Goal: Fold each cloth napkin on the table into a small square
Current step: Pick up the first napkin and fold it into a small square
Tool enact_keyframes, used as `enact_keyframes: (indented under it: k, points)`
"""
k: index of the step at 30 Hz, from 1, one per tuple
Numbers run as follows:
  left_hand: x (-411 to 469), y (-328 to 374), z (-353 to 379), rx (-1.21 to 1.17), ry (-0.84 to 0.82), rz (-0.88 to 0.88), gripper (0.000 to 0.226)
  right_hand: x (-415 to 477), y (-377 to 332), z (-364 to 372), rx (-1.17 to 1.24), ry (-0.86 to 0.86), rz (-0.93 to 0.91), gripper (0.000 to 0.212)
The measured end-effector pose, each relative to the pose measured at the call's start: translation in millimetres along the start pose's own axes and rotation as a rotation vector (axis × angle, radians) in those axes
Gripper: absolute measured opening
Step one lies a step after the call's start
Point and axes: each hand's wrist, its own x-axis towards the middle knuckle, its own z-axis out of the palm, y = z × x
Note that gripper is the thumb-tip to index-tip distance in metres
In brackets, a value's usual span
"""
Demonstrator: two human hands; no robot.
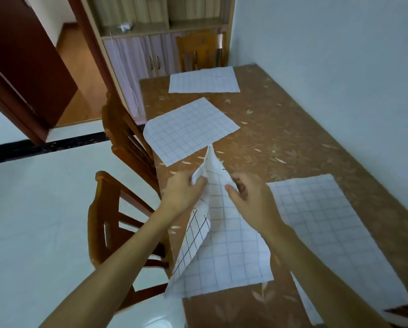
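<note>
My left hand (186,185) pinches w/ its fingers the top edge of the white cloth napkin with blue grid lines (229,245). It is lifted in the centre of the frame, lower part on the brown leaf-patterned bench (281,138). My right hand (248,197) seems to grip the same edge, fingers curled. Flat and unfolded: second napkin (203,80) at top, third napkin (188,129) in the middle, fourth napkin (328,221) at right. I judge no square is done yet; all 4 are left.

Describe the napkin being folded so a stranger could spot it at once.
On the brown leaf-patterned table, find the near left edge beside the closest chair. The napkin there is raised into a peak, gripped by the left hand, while the other three napkins lie flat.
</note>
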Motion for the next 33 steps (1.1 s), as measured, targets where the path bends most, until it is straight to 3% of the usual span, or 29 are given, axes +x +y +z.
enact_keyframes:
  k: [5,9,14,18,21,23,24,27,30,33]
  points:
    - [-23,27,-2,-0.312,-0.061,-0.058,0.039,-21,-12,-1,0.074,-0.001,-0.033,0.013]
    - [-43,41,1,-0.435,-0.123,-0.070,0.049,-37,-26,-2,0.177,0.019,0.070,0.020]
    - [-56,47,5,-0.407,-0.143,-0.101,0.068,-49,-34,-7,0.319,-0.110,0.128,0.055]
    - [-62,52,11,-0.479,-0.237,-0.097,0.067,-55,-24,-13,0.228,0.014,0.128,0.037]
    - [-58,46,15,-0.409,-0.040,-0.048,0.050,-56,-17,-24,0.192,0.041,0.171,0.034]
    - [-47,39,14,-0.311,0.102,0.011,0.028,-52,-14,-34,0.298,0.006,0.185,0.029]
    - [-41,38,12,-0.291,0.114,0.009,0.027,-49,-11,-39,0.349,-0.007,0.203,0.025]
    - [-24,39,4,-0.329,-0.047,0.031,0.056,-43,1,-56,0.427,-0.043,0.253,0.018]
    - [-14,49,1,-0.424,-0.195,0.070,0.036,-34,13,-72,0.556,-0.074,0.329,0.022]
    - [-9,62,6,-0.498,-0.088,0.117,0.024,-24,22,-88,0.588,-0.039,0.331,0.018]
